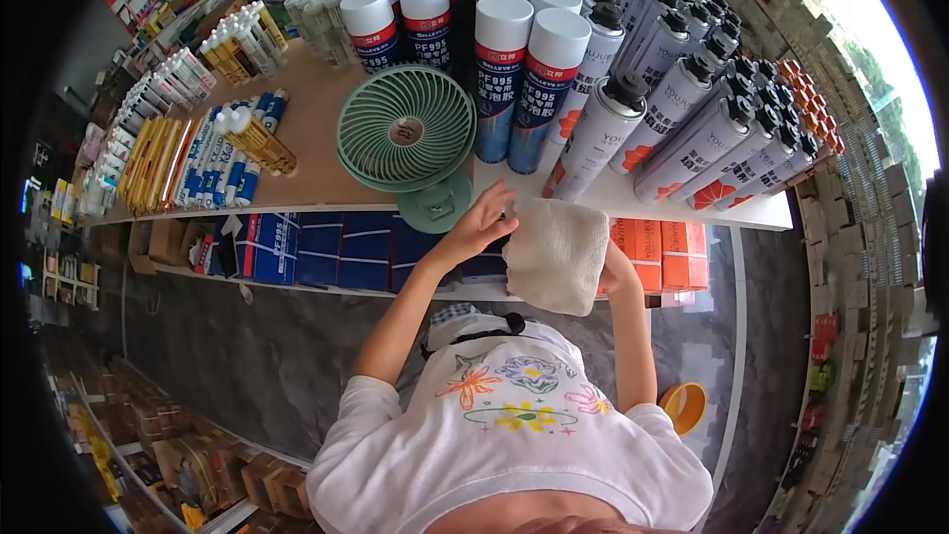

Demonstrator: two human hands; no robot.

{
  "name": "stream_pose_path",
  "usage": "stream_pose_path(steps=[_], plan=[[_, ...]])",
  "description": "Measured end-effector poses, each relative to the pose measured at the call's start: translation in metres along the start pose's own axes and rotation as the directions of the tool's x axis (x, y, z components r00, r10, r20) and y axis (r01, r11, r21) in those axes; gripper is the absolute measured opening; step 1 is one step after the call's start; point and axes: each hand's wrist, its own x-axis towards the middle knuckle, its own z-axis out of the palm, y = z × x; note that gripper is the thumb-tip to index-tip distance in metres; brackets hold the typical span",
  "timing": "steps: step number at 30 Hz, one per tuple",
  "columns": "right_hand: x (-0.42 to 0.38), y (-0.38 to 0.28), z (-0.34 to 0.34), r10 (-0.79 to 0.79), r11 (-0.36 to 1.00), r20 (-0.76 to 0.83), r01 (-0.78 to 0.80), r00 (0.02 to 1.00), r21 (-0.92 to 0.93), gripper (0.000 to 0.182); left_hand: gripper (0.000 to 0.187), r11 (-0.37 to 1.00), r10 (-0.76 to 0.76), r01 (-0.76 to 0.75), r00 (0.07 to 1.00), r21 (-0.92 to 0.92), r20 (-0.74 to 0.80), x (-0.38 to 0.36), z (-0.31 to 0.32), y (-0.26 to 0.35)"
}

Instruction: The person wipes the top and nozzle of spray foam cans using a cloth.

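Item, cloth [559,257]: off-white to beige, folded into a thick, roughly square pad, nap slightly rough, corners soft; I see it held up in front of the display table's [326,109] near edge, beside the green fan [405,129]. Right hand [615,269]: holds the cloth at its right side; the fingers go out of my view behind it, so I cannot tell how tightly they close. Left hand [484,222]: half open, fingers spread and lifted, grasping nothing, just beside the cloth's left edge; whether a fingertip touches I cannot tell. Containers, upright on the table: white-capped blue cans [499,79] in rows behind the fan and to its right; grey cans [598,133] with black tops, further right; all closed, contents hidden. To the left, gold tubes [259,141] and blue-and-white tubes [222,163], packed in groups. On the shelf below: blue boxes [275,249] and orange boxes [682,255], some bound with pale straps. On the floor, to the right, a yellow round object [683,408], its kind unclear to me. Lettering: the blue cans read PF995 under a red band marked 立邦; the grey cans read YOUJUE with Chinese characters and a red-orange motif; a blue box repeats PF995; the fan's hub label is too small for me to read.
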Motion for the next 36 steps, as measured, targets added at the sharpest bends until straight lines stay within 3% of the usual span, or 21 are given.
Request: stream_pose_path(steps=[2, 3, 8, 10, 12, 14, 16, 18, 19, 20, 21, 22, 23, 25, 27, 28, 29, 30, 32, 34, 36], plan=[[0.003, 0.003, -0.006, -0.067, 0.996, 0.039, 0.069, 0.997, -0.059, 0.049, 0.083, 0.884, -0.357, 0.421, 0.889, -0.205, 0.287, 0.001, 0.002, 0.001], [0.002, 0.003, -0.005, -0.131, 0.984, 0.08, 0.139, 0.988, -0.109, 0.048, 0.074, 0.883, -0.244, 0.319, 0.938, -0.343, 0.244, 0.0, 0.015, 0.003], [-0.006, 0.005, -0.006, -0.173, 0.964, 0.064, 0.182, 0.983, -0.194, 0.047, 0.052, 0.913, -0.314, 0.351, 0.93, -0.207, 0.191, 0.01, 0.018, 0.011], [-0.005, 0.011, -0.014, -0.203, 0.951, 0.046, 0.208, 0.978, -0.229, 0.048, 0.045, 0.96, -0.25, 0.263, 0.96, -0.098, 0.124, 0.012, 0.014, 0.01], [0.005, 0.026, -0.034, -0.426, 0.712, 0.117, 0.412, 0.897, -0.568, 0.048, 0.036, 0.986, -0.163, 0.164, 0.985, -0.013, 0.054, 0.016, 0.013, 0.024], [0.004, 0.046, -0.04, -0.467, 0.677, 0.03, 0.38, 0.883, -0.63, 0.049, 0.031, 0.94, -0.021, 0.038, 0.998, 0.34, -0.056, 0.014, 0.014, 0.065], [0.0, 0.062, -0.026, -0.265, 0.952, -0.089, 0.247, 0.96, -0.18, 0.056, 0.03, 0.929, 0.119, -0.082, 0.989, 0.36, -0.083, 0.011, 0.022, 0.074], [0.005, 0.072, -0.01, -0.218, 0.973, 0.013, 0.219, 0.976, -0.068, 0.062, 0.034, 0.811, 0.358, -0.283, 0.932, 0.513, -0.052, 0.004, 0.028, 0.08], [0.005, 0.072, 0.002, -0.16, 0.975, 0.14, 0.135, 0.977, 0.176, 0.068, 0.039, 0.817, 0.384, -0.335, 0.923, 0.47, -0.011, -0.001, 0.032, 0.079], [0.005, 0.072, 0.015, -0.133, 0.917, 0.274, 0.013, 0.953, 0.398, 0.075, 0.041, 0.824, 0.37, -0.36, 0.927, 0.437, 0.065, -0.008, 0.035, 0.071], [0.006, 0.07, 0.027, -0.197, 0.881, 0.279, 0.045, 0.94, 0.472, 0.077, 0.042, 0.718, 0.495, -0.515, 0.851, 0.468, 0.176, -0.011, 0.038, 0.066], [0.027, 0.085, 0.011, -0.381, 0.632, 0.447, -0.125, 0.809, 0.765, 0.073, 0.044, 0.588, 0.597, -0.654, 0.748, 0.476, 0.29, -0.013, 0.042, 0.063], [0.046, 0.095, -0.007, -0.421, 0.892, 0.25, 0.35, 0.872, 0.285, 0.07, 0.038, 0.465, 0.604, -0.701, 0.698, 0.54, 0.385, -0.019, 0.047, 0.061], [0.03, 0.075, 0.019, -0.474, 0.685, 0.334, 0.102, 0.815, 0.721, 0.069, 0.036, 0.472, 0.613, -0.693, 0.702, 0.545, 0.363, -0.033, 0.056, 0.047], [0.017, 0.06, 0.033, -0.477, 0.668, 0.355, 0.069, 0.804, 0.741, 0.074, 0.034, 0.5, 0.611, -0.683, 0.714, 0.533, 0.342, -0.036, 0.058, 0.042], [0.012, 0.056, 0.036, -0.52, 0.645, 0.417, 0.023, 0.746, 0.764, 0.076, 0.032, 0.585, 0.608, -0.589, 0.773, 0.558, 0.178, -0.036, 0.058, 0.042], [0.007, 0.052, 0.039, -0.467, 0.704, 0.388, 0.069, 0.795, 0.707, 0.078, 0.031, 0.669, 0.585, -0.487, 0.811, 0.562, 0.006, -0.037, 0.058, 0.041], [0.0, 0.048, 0.044, -0.414, 0.76, 0.353, 0.106, 0.839, 0.641, 0.079, 0.031, 0.672, 0.583, -0.486, 0.813, 0.56, 0.006, -0.035, 0.059, 0.044], [0.009, 0.059, 0.031, -0.463, 0.655, 0.364, 0.035, 0.808, 0.755, 0.08, 0.034, 0.962, 0.071, 0.008, 0.958, 0.274, -0.278, -0.025, 0.059, 0.052], [0.008, 0.053, 0.03, -0.403, 0.753, 0.397, 0.053, 0.825, 0.656, 0.077, 0.045, 0.967, 0.054, 0.011, 0.968, 0.255, -0.247, -0.014, 0.049, 0.05], [0.007, 0.048, 0.028, -0.365, 0.803, 0.391, 0.073, 0.845, 0.592, 0.072, 0.063, 0.888, 0.314, -0.207, 0.926, 0.41, -0.212, -0.007, 0.04, 0.039]])
